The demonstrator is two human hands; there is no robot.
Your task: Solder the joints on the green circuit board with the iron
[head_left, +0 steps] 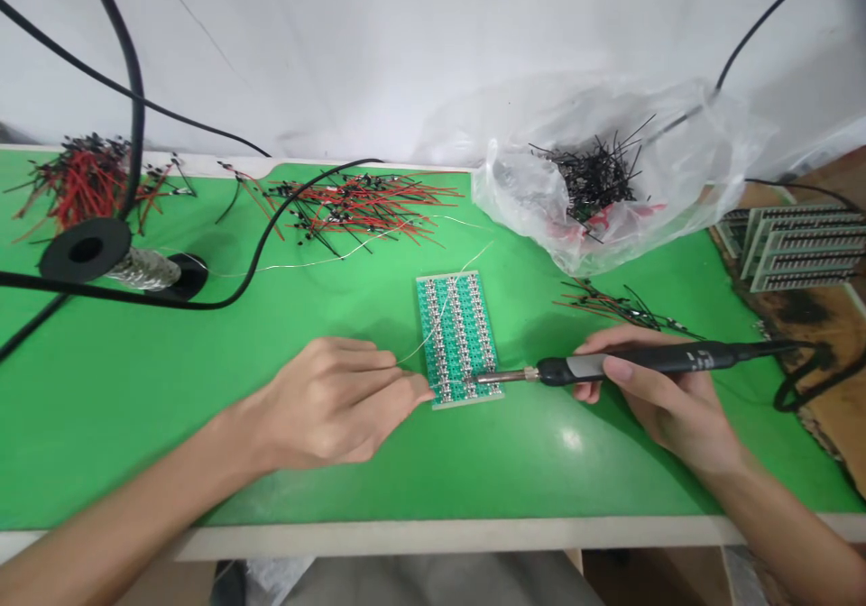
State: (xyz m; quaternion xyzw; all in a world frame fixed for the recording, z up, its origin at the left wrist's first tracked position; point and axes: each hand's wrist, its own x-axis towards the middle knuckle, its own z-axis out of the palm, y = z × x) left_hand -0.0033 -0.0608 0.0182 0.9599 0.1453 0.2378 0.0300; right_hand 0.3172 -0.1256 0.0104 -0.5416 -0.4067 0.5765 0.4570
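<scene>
A green circuit board [461, 340] with rows of small silvery parts lies flat on the green mat. My right hand [649, 390] is closed round a black soldering iron [629, 362], whose metal tip rests at or just over the lower part of the board. From the left, my left hand [352, 399] is closed, fingers pressed together, its fingertips at the board's lower left edge. Thin solder wire [420, 346] comes out of its fingers and curves up over the board. The grip on the wire itself is hidden by the fingers.
A solder spool [145, 268] lies at left beneath black cables [203, 302]. Red and black wire pieces [358, 200] are heaped along the back. A clear plastic bag [520, 191] holds black wires. Several boards [805, 250] stand at far right, beside a few loose wires [615, 304].
</scene>
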